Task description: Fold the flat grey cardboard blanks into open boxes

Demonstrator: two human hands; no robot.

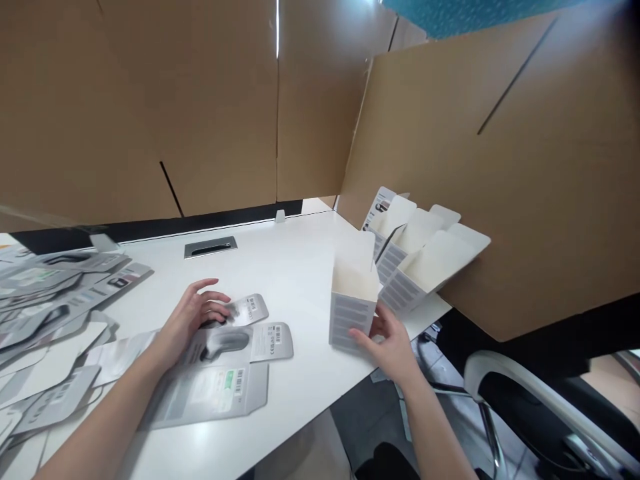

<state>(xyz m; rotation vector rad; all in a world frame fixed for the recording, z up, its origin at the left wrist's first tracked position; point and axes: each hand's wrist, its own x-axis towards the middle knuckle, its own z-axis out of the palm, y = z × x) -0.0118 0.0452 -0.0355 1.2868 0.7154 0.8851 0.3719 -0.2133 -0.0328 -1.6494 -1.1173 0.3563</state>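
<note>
My right hand (387, 340) grips the lower right corner of a small grey-and-white carton (354, 320), thumb on its printed front. The carton stands upright near the table's right edge, with its top open and a white flap raised at the back. My left hand (200, 310) rests palm down over a flattened carton (225, 343), fingers apart. This flattened carton is printed with a dark device, barcodes and a green label. Part of it is hidden beneath my left hand and forearm.
More open-topped cartons (405, 290) stand behind the held one, against the cardboard partition (540, 200). A loose pile of flattened cartons (65, 313) covers the left of the white table (300, 267). A metal slot (210, 247) sits at the back. A chair (540, 380) is at right.
</note>
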